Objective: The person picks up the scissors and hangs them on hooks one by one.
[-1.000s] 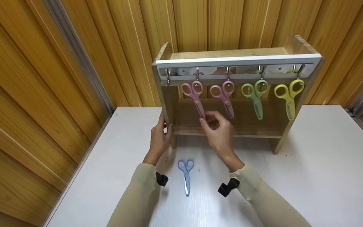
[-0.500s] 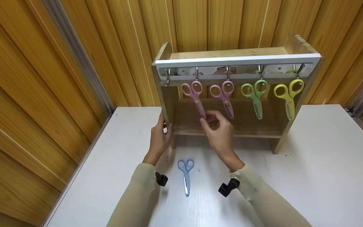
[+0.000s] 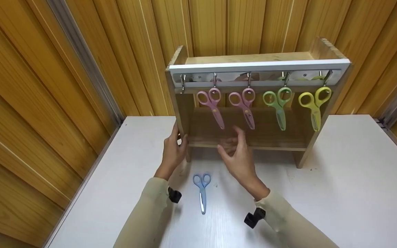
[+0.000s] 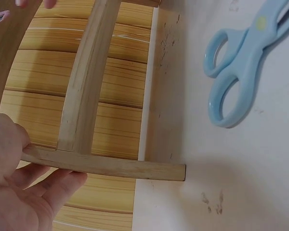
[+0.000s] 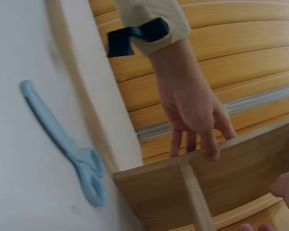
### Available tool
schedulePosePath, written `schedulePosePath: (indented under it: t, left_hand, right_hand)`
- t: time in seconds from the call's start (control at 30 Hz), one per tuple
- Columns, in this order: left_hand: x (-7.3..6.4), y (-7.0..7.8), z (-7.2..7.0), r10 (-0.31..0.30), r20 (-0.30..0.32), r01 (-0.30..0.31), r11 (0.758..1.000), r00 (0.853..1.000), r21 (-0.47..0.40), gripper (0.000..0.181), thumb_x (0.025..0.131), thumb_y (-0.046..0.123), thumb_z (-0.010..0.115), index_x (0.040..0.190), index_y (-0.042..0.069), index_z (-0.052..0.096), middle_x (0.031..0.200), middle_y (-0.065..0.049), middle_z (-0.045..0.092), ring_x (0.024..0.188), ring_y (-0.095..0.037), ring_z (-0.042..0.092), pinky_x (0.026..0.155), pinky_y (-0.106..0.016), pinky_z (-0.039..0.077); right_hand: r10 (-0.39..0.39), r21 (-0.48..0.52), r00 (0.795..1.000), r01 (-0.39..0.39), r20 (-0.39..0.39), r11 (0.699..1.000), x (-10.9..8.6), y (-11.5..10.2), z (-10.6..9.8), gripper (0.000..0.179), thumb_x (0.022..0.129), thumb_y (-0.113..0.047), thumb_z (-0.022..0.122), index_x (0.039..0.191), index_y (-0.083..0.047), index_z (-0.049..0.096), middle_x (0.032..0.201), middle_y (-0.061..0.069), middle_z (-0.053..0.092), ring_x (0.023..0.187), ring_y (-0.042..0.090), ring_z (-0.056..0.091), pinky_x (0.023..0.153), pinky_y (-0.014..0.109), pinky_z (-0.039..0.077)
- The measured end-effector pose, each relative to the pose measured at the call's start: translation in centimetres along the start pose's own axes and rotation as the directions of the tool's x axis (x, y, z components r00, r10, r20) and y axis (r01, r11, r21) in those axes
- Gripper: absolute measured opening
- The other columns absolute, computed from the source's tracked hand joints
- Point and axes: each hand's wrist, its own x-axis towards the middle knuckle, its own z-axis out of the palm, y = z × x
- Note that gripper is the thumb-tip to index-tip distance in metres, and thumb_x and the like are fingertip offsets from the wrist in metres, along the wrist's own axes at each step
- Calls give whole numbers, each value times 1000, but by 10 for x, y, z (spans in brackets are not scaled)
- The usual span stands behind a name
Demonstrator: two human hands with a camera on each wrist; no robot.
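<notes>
My left hand point(image 3: 173, 151) grips the left side panel of a small wooden shelf point(image 3: 246, 148), thumb on the near face and fingers behind, as the left wrist view also shows. My right hand point(image 3: 241, 162) holds nothing; its thumb and fingers stand apart in front of the lower board. Just above it hang two pairs of pink scissors, the left pink scissors point(image 3: 214, 106) and the right pink scissors point(image 3: 245, 107), each by one handle loop on a metal hook. Light blue scissors point(image 3: 202, 193) lie on the white table between my forearms, blades toward me.
Green scissors point(image 3: 280, 106) and yellow scissors point(image 3: 315, 106) hang farther right on the same hook rail point(image 3: 260, 65). The leftmost hook point(image 3: 182, 84) carries nothing. The white table point(image 3: 353, 179) meets wood-patterned walls point(image 3: 143, 51) behind and on both sides.
My right hand has let go of the left pink scissors' tip and moved down and toward me, its fingers spreading. The left hand keeps its grip on the side panel.
</notes>
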Motion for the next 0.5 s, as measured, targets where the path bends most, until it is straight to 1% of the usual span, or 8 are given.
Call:
schedulePosePath:
  t: [0.07, 0.17, 0.23, 0.37, 0.47, 0.5]
  left_hand:
    - [0, 0, 0, 0, 2, 0, 1000, 1000, -3, 68, 105, 5, 55, 164, 9, 22, 154, -18, 49, 126, -35, 62, 98, -44, 58]
    - [0, 0, -1, 7, -2, -7, 1000, 1000, 6, 68, 105, 5, 55, 164, 8, 22, 152, -19, 50, 125, -36, 63, 97, -44, 59]
    - [-1, 0, -1, 19, -8, -19, 1000, 1000, 13, 67, 105, 5, 56, 163, 7, 23, 151, -19, 52, 124, -36, 63, 98, -44, 58]
    - [-1, 0, -1, 35, -16, -35, 999, 999, 19, 66, 104, 3, 56, 162, 6, 25, 149, -20, 54, 122, -36, 65, 98, -43, 58]
    - [-1, 0, 0, 41, -17, -40, 999, 999, 23, 65, 104, 3, 56, 162, 5, 26, 148, -20, 55, 122, -35, 65, 99, -42, 58]
    - [-1, 0, 0, 41, -16, -40, 999, 999, 24, 65, 104, 3, 56, 162, 5, 26, 148, -20, 55, 122, -35, 65, 99, -42, 58]
  right_hand:
    - [22, -54, 998, -20, 55, 998, -8, 3, 3, 77, 92, -19, 79, 155, -11, 35, 120, 16, 65, 87, 25, 69, 73, 40, 62]
    - [57, -159, 990, -35, 132, 987, -21, 7, 10, 81, 91, -22, 81, 157, -15, 34, 127, 16, 61, 92, 26, 69, 72, 41, 61]
    - [54, -212, 983, -15, 177, 977, -29, 9, 15, 82, 90, -24, 81, 157, -15, 35, 128, 17, 59, 95, 30, 68, 70, 42, 60]
    - [33, -287, 963, 47, 267, 957, -44, 13, 24, 81, 88, -24, 83, 155, -14, 38, 127, 20, 59, 104, 34, 67, 71, 46, 60]
    - [34, -324, 946, 76, 323, 943, -52, 15, 29, 81, 86, -25, 84, 154, -15, 41, 119, 18, 59, 99, 30, 63, 68, 44, 58]
    - [36, -335, 941, 84, 337, 938, -55, 16, 30, 81, 85, -25, 85, 153, -15, 42, 116, 17, 59, 95, 28, 61, 66, 42, 57]
